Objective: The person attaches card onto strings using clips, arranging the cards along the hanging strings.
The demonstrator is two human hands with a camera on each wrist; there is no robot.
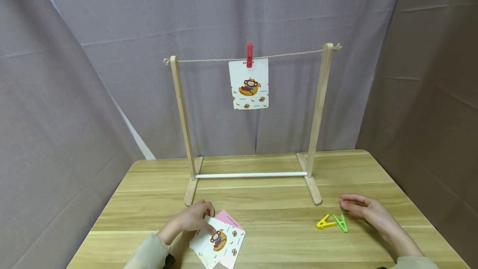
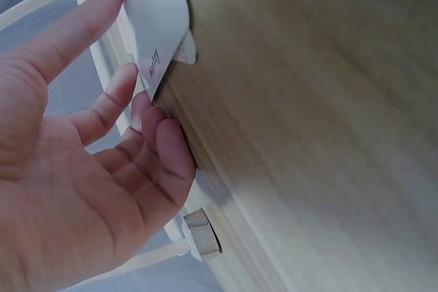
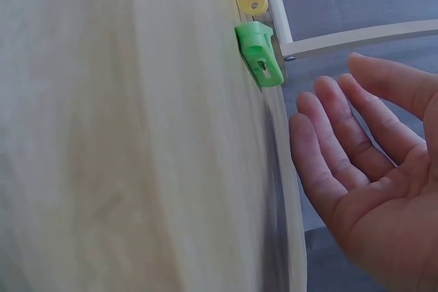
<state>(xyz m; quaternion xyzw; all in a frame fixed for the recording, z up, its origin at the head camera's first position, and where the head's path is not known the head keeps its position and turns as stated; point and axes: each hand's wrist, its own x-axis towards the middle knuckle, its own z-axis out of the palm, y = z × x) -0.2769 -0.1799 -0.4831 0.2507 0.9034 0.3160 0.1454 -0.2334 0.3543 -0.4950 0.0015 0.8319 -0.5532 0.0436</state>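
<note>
A white card with a monkey-on-banana picture (image 1: pixel 225 242) lies on top of other cards near the table's front. My left hand (image 1: pixel 196 218) has its thumb on this card's face and its fingers curled by the card's edge. In the left wrist view the card (image 2: pixel 156 11) has a corner reaching the fingertips. Part of a pink card (image 1: pixel 228 219) shows beneath. My right hand (image 1: pixel 367 211) holds nothing, its fingers loosely bent beside a green clothespin (image 1: pixel 340 222) and a yellow clothespin (image 1: pixel 325 222); in the right wrist view it is apart from the green one.
Behind the hands stands a wooden frame (image 1: pixel 319 111) with a string (image 1: pixel 209 60) between its posts and a white rod (image 1: pixel 252 174) low down. A red clothespin (image 1: pixel 249 55) holds another monkey card (image 1: pixel 249 88) on the string. Grey curtains (image 1: pixel 112 15) surround the wooden table (image 1: pixel 269 211).
</note>
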